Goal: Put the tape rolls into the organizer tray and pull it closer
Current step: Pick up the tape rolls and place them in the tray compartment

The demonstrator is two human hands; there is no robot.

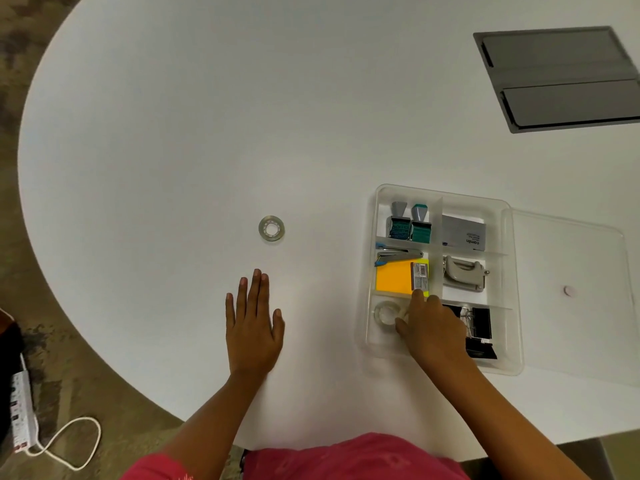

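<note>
The left hand [254, 327] lies flat and released, fingers spread, near the near edge of the round white table [173, 133]. The right hand [433, 327] reaches into the near-left compartment of the clear plastic organizer tray [516, 306], fingers loosely curled beside a clear tape roll [385, 315]; whether it grips anything I cannot tell. Another clear tape roll [272, 229] lies on the table, well left of the tray.

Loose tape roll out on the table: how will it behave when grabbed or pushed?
The tape roll lies flat on its face, so it will likely slide, not roll. It looks small and thin, so probably light. On the smooth white table, its low edge may slip from fingers.
</note>
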